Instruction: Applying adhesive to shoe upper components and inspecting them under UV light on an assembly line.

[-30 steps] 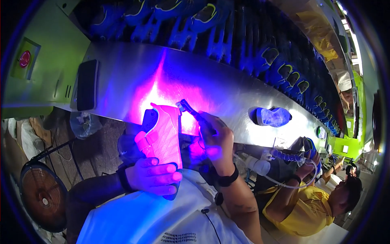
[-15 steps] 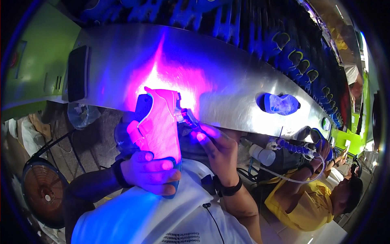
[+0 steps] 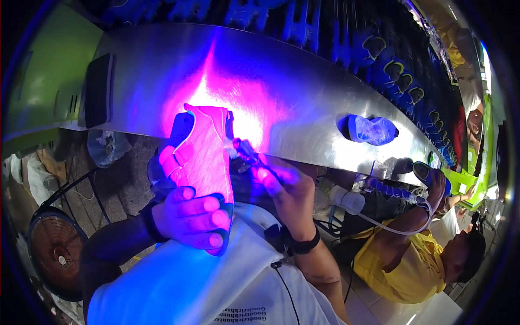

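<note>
In my left hand (image 3: 189, 219) is a shoe (image 3: 203, 151) with a strap across its upper, lit bright pink by the coloured light. My fingers wrap round its lower end, and its opening points toward the metal bench. To its right, my right hand (image 3: 290, 192) pinches a slim dark tool (image 3: 249, 154) that looks like a small brush. The tool's pale tip is at the shoe's right edge; glare hides whether it touches. Both wrists carry dark bands.
A metal bench (image 3: 319, 141) runs across in front, bearing a blue sole-shaped piece (image 3: 372, 130) and a dark pad (image 3: 98, 91). Shoes on a rack (image 3: 392, 76) line the far side. A fan (image 3: 57, 252) stands left; a person in yellow (image 3: 403, 265) works at right.
The shoe and both hands sit slightly farther left and higher in the picture, and the bench has shifted similarly. The tool's tip stays by the shoe's right edge. Both holds are kept.
</note>
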`<state>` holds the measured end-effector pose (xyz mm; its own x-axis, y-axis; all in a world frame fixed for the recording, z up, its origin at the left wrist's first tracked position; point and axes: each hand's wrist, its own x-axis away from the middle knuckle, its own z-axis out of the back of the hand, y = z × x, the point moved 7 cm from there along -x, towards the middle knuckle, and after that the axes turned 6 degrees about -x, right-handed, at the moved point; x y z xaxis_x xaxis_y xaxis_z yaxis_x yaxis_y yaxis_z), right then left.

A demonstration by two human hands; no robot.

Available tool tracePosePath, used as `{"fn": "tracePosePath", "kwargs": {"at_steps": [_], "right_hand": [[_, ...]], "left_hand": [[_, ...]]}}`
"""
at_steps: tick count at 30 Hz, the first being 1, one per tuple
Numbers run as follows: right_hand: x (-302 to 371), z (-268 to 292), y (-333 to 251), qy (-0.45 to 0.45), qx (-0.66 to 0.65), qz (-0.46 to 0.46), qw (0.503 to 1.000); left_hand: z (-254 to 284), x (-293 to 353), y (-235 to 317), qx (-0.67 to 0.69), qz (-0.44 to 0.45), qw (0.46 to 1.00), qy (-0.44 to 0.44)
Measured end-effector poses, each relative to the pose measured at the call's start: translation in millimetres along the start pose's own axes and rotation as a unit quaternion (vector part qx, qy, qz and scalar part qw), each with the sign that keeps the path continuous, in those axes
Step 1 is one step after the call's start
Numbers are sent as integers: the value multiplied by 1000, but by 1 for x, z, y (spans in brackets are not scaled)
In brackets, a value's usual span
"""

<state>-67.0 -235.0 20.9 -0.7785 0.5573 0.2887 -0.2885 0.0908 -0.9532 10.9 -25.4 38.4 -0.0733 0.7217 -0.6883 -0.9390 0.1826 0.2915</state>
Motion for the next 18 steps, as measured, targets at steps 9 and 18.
{"fn": "tracePosePath", "kwargs": {"at_steps": [9,18], "right_hand": [[40,15,-40,-15,11,28,999],[55,29,-89,11,113,101,988]], "left_hand": [[-1,-20,-8,-56,27,998,-10],[4,-83,-7,-181,129,974,-52]]}}
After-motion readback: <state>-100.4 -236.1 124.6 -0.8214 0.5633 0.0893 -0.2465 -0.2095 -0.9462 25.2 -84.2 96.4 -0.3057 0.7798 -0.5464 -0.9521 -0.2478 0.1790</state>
